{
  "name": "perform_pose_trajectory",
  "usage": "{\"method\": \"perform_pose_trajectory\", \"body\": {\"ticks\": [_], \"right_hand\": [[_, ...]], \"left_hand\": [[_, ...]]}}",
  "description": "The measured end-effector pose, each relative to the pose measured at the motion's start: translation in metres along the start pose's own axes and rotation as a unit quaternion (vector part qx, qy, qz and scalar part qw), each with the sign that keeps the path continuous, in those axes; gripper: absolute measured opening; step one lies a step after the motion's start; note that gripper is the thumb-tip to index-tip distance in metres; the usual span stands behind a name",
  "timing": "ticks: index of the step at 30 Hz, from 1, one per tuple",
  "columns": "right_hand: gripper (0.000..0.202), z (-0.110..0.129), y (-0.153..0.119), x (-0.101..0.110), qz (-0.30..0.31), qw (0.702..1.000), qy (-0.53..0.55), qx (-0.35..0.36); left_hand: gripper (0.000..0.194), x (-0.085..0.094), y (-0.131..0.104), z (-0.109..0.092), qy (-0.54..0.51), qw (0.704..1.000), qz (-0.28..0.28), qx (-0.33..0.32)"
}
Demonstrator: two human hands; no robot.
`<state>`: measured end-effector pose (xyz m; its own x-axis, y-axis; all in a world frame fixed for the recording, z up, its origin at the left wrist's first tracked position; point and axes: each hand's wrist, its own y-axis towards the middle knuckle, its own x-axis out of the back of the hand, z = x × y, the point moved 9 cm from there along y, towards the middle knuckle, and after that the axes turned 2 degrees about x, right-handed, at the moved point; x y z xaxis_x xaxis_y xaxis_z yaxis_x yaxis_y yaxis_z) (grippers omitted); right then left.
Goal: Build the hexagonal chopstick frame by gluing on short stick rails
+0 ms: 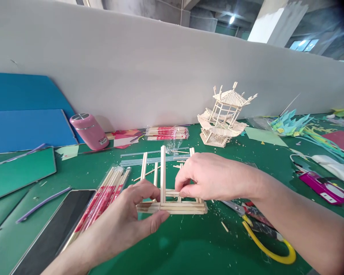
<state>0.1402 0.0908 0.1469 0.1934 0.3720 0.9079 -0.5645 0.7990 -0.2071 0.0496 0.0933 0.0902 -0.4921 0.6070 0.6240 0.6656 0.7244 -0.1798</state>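
Note:
A small frame of wooden sticks (186, 208) with several upright posts is in front of me at the middle of the view. My left hand (132, 208) grips its left front side, with the thumb below the front bar and the fingers behind it. My right hand (202, 176) reaches over the frame from the right. Its thumb and index finger are pinched together at a thin inner crossbar (172, 193); whether a separate stick is between them is hard to see. Its other fingers are curled and partly hidden.
A stick-built pagoda (227, 114) stands behind. Packs of chopsticks (104, 196) and a phone-like black slab (55, 233) lie left; a pink flask (89, 131) stands further back. Yellow-handled scissors (263, 242), a purple device (322, 187) and paper scraps are on the right, before a white partition (132, 68).

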Motion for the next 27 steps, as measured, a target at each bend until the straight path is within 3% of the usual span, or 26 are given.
{"method": "perform_pose_trajectory", "body": {"ticks": [17,22,24,27], "right_hand": [[0.019,-0.001,-0.005,0.004,-0.031,0.999,0.024,-0.004],[0.018,-0.027,-0.042,0.018,-0.178,0.972,0.138,-0.069],[0.018,-0.04,-0.065,0.006,-0.241,0.945,0.193,-0.106],[0.014,-0.046,-0.09,-0.031,-0.308,0.914,0.218,-0.146]], "left_hand": [[0.018,0.005,-0.001,-0.006,0.034,0.999,-0.027,-0.007],[0.022,0.002,-0.004,-0.002,0.006,1.0,-0.006,0.003],[0.022,0.002,-0.004,-0.001,0.004,1.0,-0.003,0.003],[0.02,0.001,-0.006,-0.001,-0.002,1.0,0.001,0.001]]}}
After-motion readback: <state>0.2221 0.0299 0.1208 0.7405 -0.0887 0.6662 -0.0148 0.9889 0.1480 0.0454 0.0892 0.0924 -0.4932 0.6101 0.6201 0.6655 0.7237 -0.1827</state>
